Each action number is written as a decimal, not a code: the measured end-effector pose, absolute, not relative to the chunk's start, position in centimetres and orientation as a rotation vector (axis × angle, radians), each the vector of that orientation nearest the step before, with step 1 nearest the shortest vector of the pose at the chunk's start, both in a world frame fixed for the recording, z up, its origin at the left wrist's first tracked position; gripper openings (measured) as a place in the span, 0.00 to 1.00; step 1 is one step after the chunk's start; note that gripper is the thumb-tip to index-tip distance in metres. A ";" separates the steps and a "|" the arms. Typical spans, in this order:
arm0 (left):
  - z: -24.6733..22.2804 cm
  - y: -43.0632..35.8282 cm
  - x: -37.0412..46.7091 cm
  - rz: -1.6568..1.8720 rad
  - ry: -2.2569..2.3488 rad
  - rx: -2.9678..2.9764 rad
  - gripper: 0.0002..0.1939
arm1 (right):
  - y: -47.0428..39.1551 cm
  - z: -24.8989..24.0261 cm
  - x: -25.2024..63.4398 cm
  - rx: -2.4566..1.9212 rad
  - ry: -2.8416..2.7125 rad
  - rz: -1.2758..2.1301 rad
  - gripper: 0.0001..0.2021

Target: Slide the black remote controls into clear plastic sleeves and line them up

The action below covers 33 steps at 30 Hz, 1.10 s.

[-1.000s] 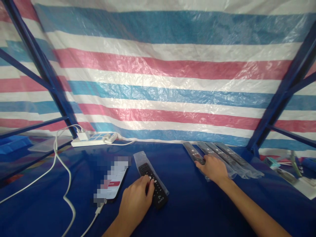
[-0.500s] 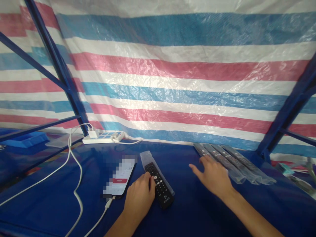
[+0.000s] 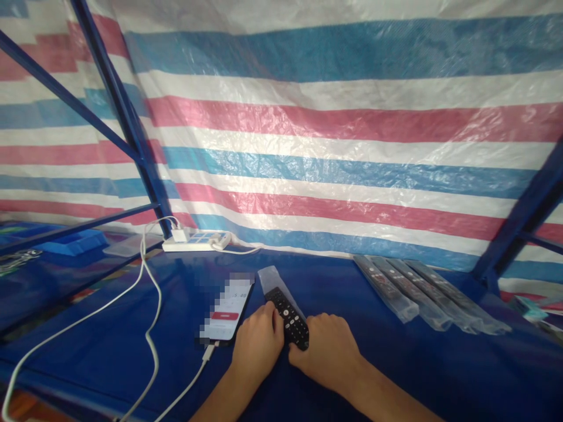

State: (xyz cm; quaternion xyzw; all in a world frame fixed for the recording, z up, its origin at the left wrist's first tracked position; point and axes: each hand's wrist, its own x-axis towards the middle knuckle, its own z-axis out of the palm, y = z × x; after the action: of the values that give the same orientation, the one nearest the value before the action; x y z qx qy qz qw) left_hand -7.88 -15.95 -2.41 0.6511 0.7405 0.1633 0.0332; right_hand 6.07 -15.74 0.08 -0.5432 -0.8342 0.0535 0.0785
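A black remote control with rows of buttons lies slanted on the blue table, its button side up. My left hand is closed at its left edge, the fingertips on its upper part. My right hand grips the lower right end, with the thumb at the bottom and the fingers along the right side. A clear plastic sleeve lies beneath the remote and sticks out past its far end. Just left of my left hand rests a phone with a lit screen, partly blurred out.
Several remotes in clear sleeves lie side by side at the right. A white power strip stands at the back left. White cables run across the left side. Blue metal posts and a striped tarp enclose the table.
My right hand has moved left from the sleeved remotes onto the lower end of the single remote. My left hand stays at its left edge. The view has shifted slightly.
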 end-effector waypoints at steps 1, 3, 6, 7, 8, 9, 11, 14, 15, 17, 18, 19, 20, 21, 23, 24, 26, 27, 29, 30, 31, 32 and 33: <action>-2.4 -16.0 -7.9 0.537 2.266 2.003 0.13 | -15.6 0.2 6.2 -1.634 -2.477 0.161 0.14; -2.3 -16.1 -7.9 0.619 2.210 2.041 0.13 | -15.2 0.8 7.0 -1.676 -2.410 0.157 0.16; -2.4 -16.5 -7.7 0.693 1.995 2.226 0.12 | -14.0 1.8 9.1 -1.807 -2.281 0.114 0.19; -2.5 -16.7 -7.6 0.701 1.898 2.304 0.11 | -13.4 2.0 10.0 -1.858 -2.248 0.091 0.19; -2.6 -16.9 -7.4 0.701 1.804 2.376 0.10 | -12.9 2.1 10.9 -1.902 -2.234 0.063 0.20; -2.7 -17.0 -7.2 0.696 1.726 2.435 0.09 | -12.4 2.0 11.7 -1.942 -2.229 0.044 0.20; -3.0 -17.3 -6.8 0.668 1.637 2.518 0.09 | -11.7 1.5 13.2 -1.994 -2.240 0.023 0.20; -3.3 -17.4 -6.5 0.595 1.636 2.567 0.10 | -11.3 0.5 14.4 -2.033 -2.253 0.020 0.20; -3.4 -17.4 -6.5 0.575 1.643 2.569 0.10 | -11.3 0.2 14.5 -2.036 -2.255 0.024 0.20; -3.4 -17.3 -6.5 0.542 1.651 2.557 0.09 | -11.4 -0.2 14.6 -2.033 -2.261 0.035 0.21; -3.3 -17.3 -6.5 0.525 1.656 2.546 0.08 | -11.4 -0.2 14.6 -2.030 -2.265 0.040 0.21; -3.3 -17.3 -6.5 0.506 1.666 2.530 0.08 | -11.4 -0.2 14.6 -2.030 -2.269 0.042 0.21; -3.2 -17.2 -6.5 0.485 1.676 2.514 0.08 | -11.4 -0.2 14.6 -2.032 -2.274 0.042 0.22; -3.0 -17.2 -6.5 0.464 1.691 2.498 0.09 | -11.4 -0.1 14.6 -2.034 -2.279 0.039 0.22; -2.7 -17.2 -6.6 0.420 1.721 2.468 0.09 | -11.5 -0.1 14.6 -2.037 -2.292 0.031 0.22; -2.5 -17.3 -6.6 0.394 1.736 2.451 0.10 | -11.5 -0.1 14.7 -2.038 -2.297 0.030 0.22; -2.2 -17.4 -6.8 0.332 1.762 2.419 0.10 | -11.6 -0.1 14.7 -2.040 -2.302 0.036 0.22; -2.0 -17.4 -7.0 0.300 1.770 2.405 0.10 | -11.6 -0.1 14.8 -2.043 -2.302 0.042 0.21; -1.6 -17.6 -7.3 0.239 1.763 2.390 0.11 | -11.7 -0.2 14.8 -2.051 -2.301 0.058 0.20; -1.5 -17.7 -7.4 0.210 1.752 2.391 0.11 | -11.7 -0.2 14.9 -2.053 -2.300 0.063 0.20; -1.3 -17.7 -7.5 0.182 1.738 2.394 0.11 | -11.8 -0.2 14.9 -2.055 -2.299 0.065 0.20; -1.2 -17.8 -7.5 0.157 1.730 2.398 0.12 | -11.8 -0.2 15.0 -2.056 -2.299 0.067 0.19; -1.1 -17.8 -7.5 0.133 1.728 2.402 0.13 | -11.8 -0.2 15.0 -2.057 -2.300 0.066 0.19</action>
State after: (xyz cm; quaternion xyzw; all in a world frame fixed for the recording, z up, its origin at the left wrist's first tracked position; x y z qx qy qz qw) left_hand -7.50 -17.78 -1.13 0.8076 0.5811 0.0448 0.0897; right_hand 15.03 -11.80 -0.23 -0.6662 -0.7450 0.0213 0.0278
